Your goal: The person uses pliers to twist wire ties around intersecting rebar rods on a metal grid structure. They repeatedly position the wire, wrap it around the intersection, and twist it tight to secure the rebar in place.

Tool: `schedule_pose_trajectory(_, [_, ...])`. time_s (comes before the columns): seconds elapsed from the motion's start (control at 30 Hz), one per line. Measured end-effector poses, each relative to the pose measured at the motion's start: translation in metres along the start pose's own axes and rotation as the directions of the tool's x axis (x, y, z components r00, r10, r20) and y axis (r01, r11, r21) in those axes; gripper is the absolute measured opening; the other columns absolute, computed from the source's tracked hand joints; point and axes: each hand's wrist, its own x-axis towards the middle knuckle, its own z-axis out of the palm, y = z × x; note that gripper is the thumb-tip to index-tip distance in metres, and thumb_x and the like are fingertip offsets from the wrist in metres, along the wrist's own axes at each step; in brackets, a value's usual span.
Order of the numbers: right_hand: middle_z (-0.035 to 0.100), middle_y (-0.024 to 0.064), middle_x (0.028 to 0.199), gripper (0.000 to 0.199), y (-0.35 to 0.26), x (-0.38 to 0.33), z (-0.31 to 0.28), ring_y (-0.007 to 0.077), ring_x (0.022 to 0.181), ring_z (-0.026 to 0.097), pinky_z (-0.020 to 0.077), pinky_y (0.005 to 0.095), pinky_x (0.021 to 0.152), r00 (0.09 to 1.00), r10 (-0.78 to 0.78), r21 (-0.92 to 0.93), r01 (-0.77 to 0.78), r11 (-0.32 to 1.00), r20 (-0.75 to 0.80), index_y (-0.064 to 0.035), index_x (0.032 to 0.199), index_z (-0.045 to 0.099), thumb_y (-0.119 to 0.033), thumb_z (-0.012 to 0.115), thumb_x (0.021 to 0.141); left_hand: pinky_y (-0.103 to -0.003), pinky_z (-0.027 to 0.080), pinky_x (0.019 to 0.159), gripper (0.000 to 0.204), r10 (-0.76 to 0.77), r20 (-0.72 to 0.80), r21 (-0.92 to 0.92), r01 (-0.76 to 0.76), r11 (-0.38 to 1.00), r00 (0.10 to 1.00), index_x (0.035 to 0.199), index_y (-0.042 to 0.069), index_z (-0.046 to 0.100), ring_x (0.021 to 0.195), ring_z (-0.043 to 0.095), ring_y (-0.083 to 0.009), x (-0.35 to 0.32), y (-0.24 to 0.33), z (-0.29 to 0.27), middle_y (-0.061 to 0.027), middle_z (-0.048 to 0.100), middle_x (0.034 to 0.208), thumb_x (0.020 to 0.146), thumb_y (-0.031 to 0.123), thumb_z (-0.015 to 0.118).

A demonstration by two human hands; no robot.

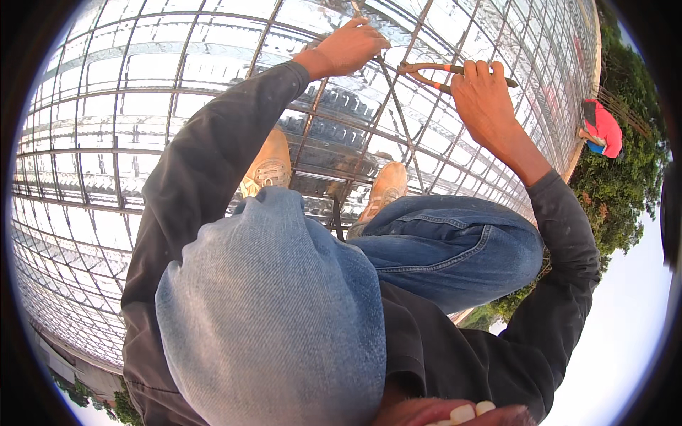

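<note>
Pointing left, pliers (pixel 433 72) lengthwise across rebar grid (pixel 142 106), in right hand (pixel 483 96).

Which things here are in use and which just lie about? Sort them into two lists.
In use: left hand on the rebar mesh; right hand gripping orange-handled pliers.

Lying about: a red and blue object at the mesh's far edge; trees beyond.

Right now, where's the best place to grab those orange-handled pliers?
Grab the pliers by the two orange handles, coming from the right, as the right hand does. The handles point right, and the nose points left at the steel bars near the left hand.
</note>
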Motion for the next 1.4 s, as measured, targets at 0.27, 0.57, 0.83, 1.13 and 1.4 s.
schedule_pose_trajectory(0.27, [0.065, 0.0089, 0.097, 0.008, -0.001, 0.030, -0.020, 0.0238, 0.098, 0.060, 0.0372, 0.0487, 0.097, 0.994, -0.044, -0.075, 0.052, 0.996, 0.104, -0.0089, 0.094, 0.077, -0.013, 0.072, 0.088, -0.047, 0.043, 0.106, 0.024, -0.216, 0.060, -0.329, 0.223, 0.917, 0.975, 0.116, 0.018, 0.082, 0.111, 0.065, -0.0247, 0.000, -0.004, 0.013, -0.0027, 0.077, 0.106, 0.107, 0.031, 0.063])
schedule_pose_trajectory(0.57, [0.069, 0.0104, 0.104, 0.015, -0.004, 0.049, -0.004, 0.0272, 0.102, 0.064, 0.0385, 0.0593, 0.096, 0.987, -0.063, 0.001, 0.063, 0.998, 0.151, -0.0094, 0.100, 0.081, -0.017, 0.073, 0.090, -0.047, 0.049, 0.098, 0.022, -0.294, 0.042, -0.445, 0.281, 0.850, 0.955, 0.109, 0.012, 0.080, 0.108, 0.064, -0.0298, 0.008, -0.008, 0.025, -0.0051, 0.078, 0.109, 0.103, 0.029, 0.068])
schedule_pose_trajectory(0.83, [0.069, 0.0264, 0.119, 0.028, -0.009, 0.053, 0.001, 0.0377, 0.111, 0.066, 0.0376, 0.0766, 0.103, 0.988, -0.054, -0.045, 0.061, 0.997, 0.145, -0.0051, 0.109, 0.082, -0.025, 0.072, 0.091, -0.047, 0.049, 0.091, 0.021, -0.335, -0.063, -0.465, 0.269, 0.843, 0.940, 0.107, 0.014, 0.080, 0.100, 0.064, -0.0308, 0.007, -0.002, 0.034, -0.0082, 0.073, 0.095, 0.103, 0.030, 0.067])
schedule_pose_trajectory(1.13, [0.072, 0.0190, 0.112, 0.028, -0.003, 0.054, 0.006, 0.0354, 0.104, 0.072, 0.0542, 0.0641, 0.091, 0.986, -0.061, 0.060, 0.053, 0.997, 0.156, -0.0025, 0.112, 0.077, -0.015, 0.077, 0.087, -0.047, 0.048, 0.088, 0.022, -0.349, -0.101, -0.491, 0.258, 0.832, 0.932, 0.105, 0.016, 0.080, 0.095, 0.063, -0.0281, 0.007, -0.001, 0.039, -0.0056, 0.071, 0.088, 0.103, 0.033, 0.067])
schedule_pose_trajectory(1.4, [0.071, 0.0119, 0.098, 0.020, 0.008, 0.052, 0.011, 0.0284, 0.083, 0.075, 0.0577, 0.0425, 0.069, 0.991, -0.103, 0.149, 0.090, 0.985, 0.083, -0.0038, 0.113, 0.067, -0.011, 0.070, 0.094, -0.047, 0.048, 0.089, 0.022, -0.316, -0.114, -0.468, 0.230, 0.853, 0.942, 0.105, 0.016, 0.080, 0.097, 0.063, -0.0275, 0.005, -0.002, 0.041, -0.0045, 0.072, 0.086, 0.104, 0.034, 0.067])
